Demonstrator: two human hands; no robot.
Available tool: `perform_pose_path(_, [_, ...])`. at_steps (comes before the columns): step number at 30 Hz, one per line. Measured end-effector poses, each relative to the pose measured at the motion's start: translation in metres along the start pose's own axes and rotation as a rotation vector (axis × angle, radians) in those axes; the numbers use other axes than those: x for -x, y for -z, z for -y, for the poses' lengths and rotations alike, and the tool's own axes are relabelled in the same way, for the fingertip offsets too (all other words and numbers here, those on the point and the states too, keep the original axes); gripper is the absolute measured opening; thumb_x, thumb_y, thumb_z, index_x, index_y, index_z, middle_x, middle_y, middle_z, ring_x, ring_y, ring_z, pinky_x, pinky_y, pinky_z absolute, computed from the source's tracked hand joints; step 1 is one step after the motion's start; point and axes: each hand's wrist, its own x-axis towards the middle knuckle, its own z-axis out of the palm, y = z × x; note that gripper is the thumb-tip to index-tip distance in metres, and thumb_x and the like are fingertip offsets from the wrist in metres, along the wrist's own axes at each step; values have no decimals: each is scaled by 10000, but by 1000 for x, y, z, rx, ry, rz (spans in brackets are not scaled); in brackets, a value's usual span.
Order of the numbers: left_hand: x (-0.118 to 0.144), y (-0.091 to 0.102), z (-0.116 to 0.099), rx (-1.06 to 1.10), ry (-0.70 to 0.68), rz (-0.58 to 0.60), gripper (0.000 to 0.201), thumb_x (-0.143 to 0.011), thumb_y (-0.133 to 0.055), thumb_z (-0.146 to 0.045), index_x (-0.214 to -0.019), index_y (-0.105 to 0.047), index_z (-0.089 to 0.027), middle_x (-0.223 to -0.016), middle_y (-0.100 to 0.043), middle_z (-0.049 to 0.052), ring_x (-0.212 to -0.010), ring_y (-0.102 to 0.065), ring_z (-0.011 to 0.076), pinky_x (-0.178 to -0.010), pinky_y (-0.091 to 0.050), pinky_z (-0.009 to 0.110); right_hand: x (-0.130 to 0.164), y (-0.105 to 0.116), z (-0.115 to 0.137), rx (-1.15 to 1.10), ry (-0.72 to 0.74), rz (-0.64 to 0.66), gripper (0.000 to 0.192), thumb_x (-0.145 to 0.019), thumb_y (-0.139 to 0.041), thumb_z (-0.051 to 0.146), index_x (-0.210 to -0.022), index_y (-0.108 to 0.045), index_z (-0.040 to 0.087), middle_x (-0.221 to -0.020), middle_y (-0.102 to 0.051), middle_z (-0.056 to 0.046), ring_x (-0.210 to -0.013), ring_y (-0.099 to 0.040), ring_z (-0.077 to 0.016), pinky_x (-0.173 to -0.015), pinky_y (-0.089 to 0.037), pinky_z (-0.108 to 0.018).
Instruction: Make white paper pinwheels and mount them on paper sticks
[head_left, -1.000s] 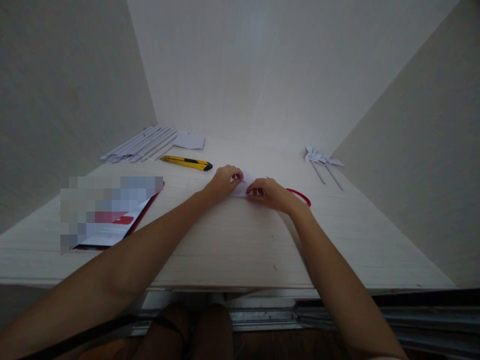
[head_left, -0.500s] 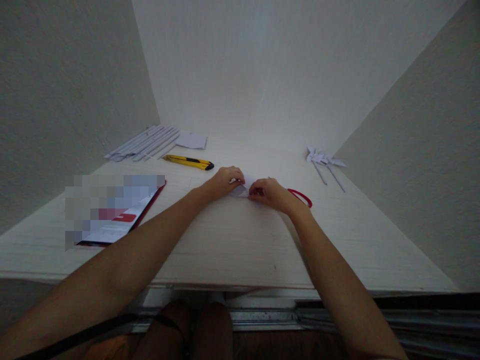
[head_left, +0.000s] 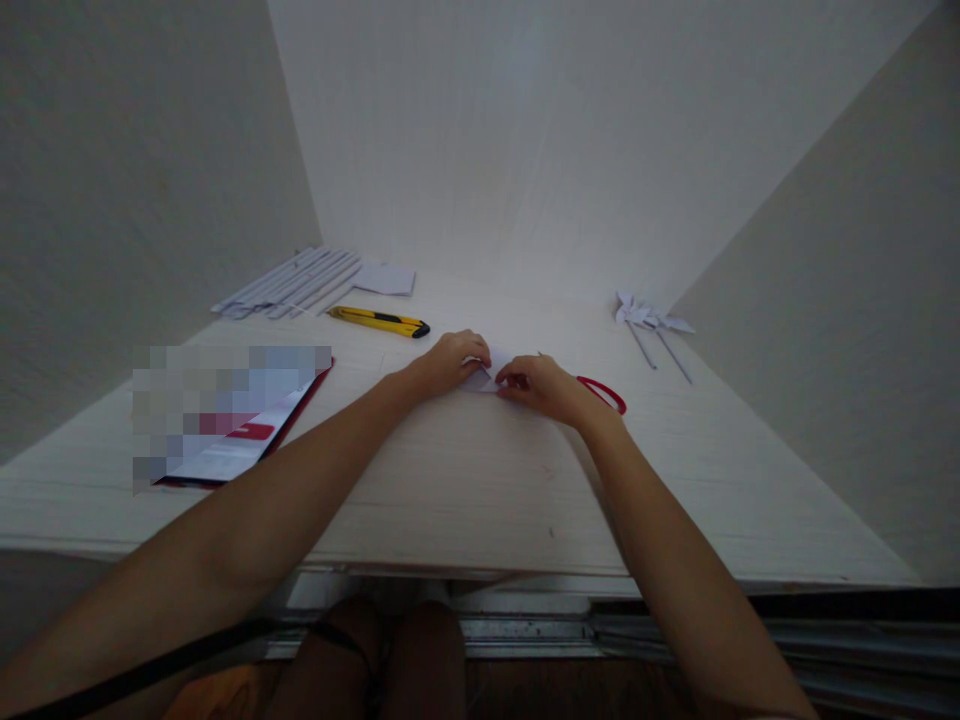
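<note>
A small white piece of paper (head_left: 480,381) lies on the table in front of me, partly folded over. My left hand (head_left: 454,358) grips its left side, fingers bent over the paper. At the right side of the paper, my right hand (head_left: 536,385) has its thumb and fingers pinched on the edge. The handles of red scissors (head_left: 602,393) show just beside my right wrist; their blades are hidden beneath the hand. A yellow utility knife (head_left: 379,321) lies beyond my left hand.
Several rolled white paper sticks (head_left: 296,283) lie at the back left beside square paper sheets (head_left: 384,279). A tablet-like flat item (head_left: 247,432), partly blurred out, is left of my forearm. Paper pinwheels on sticks (head_left: 646,318) lie at the back right. Walls enclose the table (head_left: 450,480).
Both hands stay at the paper with almost the same grip. The whole view has shifted very slightly; nothing else has visibly moved.
</note>
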Motion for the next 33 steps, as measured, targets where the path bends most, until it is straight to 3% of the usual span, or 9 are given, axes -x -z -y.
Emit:
perform_pose_path(11, [-2,-2,-4,-26,45,-16,227,-713,-458,-41,-791,-656,-119,-857,-643,81,-843,-552,149,-790,-436,287,-1,1,4,144,23,56,198,-789,-512,228,-902,-657,155,-770,-618,-50,-645,-518,-105,-630,-381,-219])
perform_pose_path(15, [-3,1,-5,8,243,-100,339,-663,-410,-17,-884,-654,-98,-878,-653,79,-768,-562,128,-737,-443,258,0,2,10,189,16,61,216,-808,-471,213,-896,-654,138,-810,-624,-73,-694,-533,-117,-656,-382,-221])
perform_pose_path(19, [-2,6,-4,25,453,-81,310,-721,-443,-175,-935,-657,-106,-733,-650,51,-604,-521,113,-613,-428,243,0,0,16,206,-22,49,225,-816,-452,206,-875,-651,120,-835,-630,-93,-707,-545,-126,-660,-385,-226])
perform_pose_path(25, [0,11,-1,72,433,63,464,-635,-496,-104,-1091,-581,-107,-742,-607,24,-596,-480,90,-586,-393,209,0,0,21,202,-88,-21,238,-830,-433,219,-927,-631,131,-798,-643,-80,-660,-543,-120,-627,-378,-227])
perform_pose_path(28, [0,12,0,42,421,77,367,-672,-472,-108,-1003,-631,-110,-762,-602,37,-633,-490,102,-624,-403,225,2,5,23,162,-59,-55,251,-842,-416,221,-975,-613,141,-761,-638,-59,-630,-533,-109,-615,-375,-221])
perform_pose_path(33, [-1,14,1,56,375,34,294,-739,-438,-150,-925,-665,-127,-801,-602,58,-728,-525,127,-685,-423,250,5,9,23,181,73,21,246,-832,-416,188,-943,-634,158,-853,-602,-75,-734,-538,-127,-686,-385,-238])
